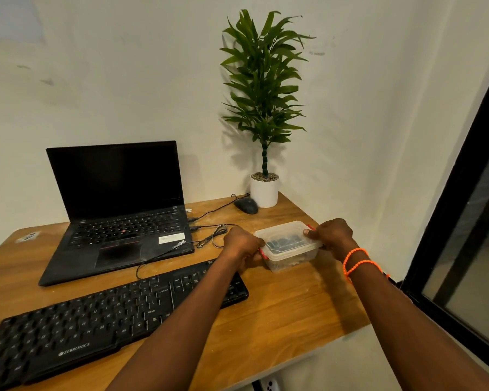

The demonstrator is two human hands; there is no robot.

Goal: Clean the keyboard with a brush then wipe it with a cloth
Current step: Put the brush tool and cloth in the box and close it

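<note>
A black keyboard (96, 317) lies at an angle on the wooden desk (280, 311), its right end under my left forearm. To its right stands a clear plastic box (290, 246) with a lid and red clips; something dark shows through the lid. My left hand (242, 244) grips the box's left end at a red clip. My right hand (332, 235) grips its right end at the other clip. No brush or cloth shows in the open.
An open black laptop (119, 210) sits behind the keyboard. A looped cable (215, 235) lies between laptop and box. A black mouse (246, 206) and a white potted plant (264, 190) stand at the back corner. A dark window frame (446, 221) runs along the right.
</note>
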